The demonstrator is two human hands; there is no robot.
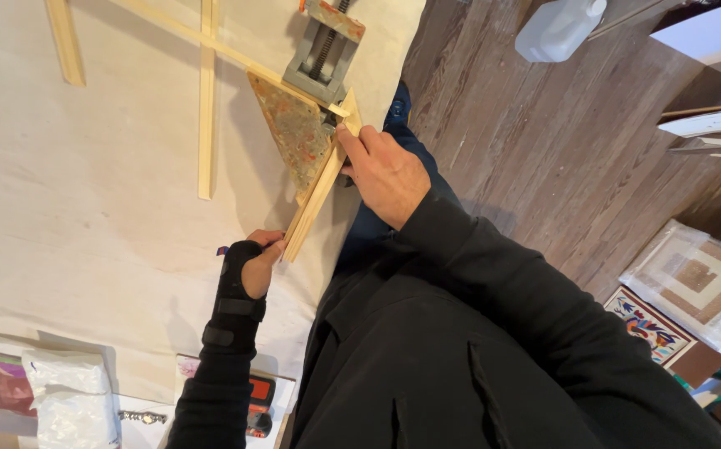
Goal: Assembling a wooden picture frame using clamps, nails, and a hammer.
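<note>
Wood strip (317, 193) lies slanted at the edge of the cloth-covered table (86, 208), upper end in a grey corner clamp (324, 51) beside a speckled triangle (295, 133), right hand (385, 170) pressing its upper part, braced left hand (254, 264) gripping its lower end.

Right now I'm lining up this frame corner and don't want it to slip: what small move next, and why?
Probably press the pale wooden strip snug against the speckled triangular block. The right hand holds its upper end beside the grey metal clamp, while the braced left hand only steadies its free lower end.
</note>
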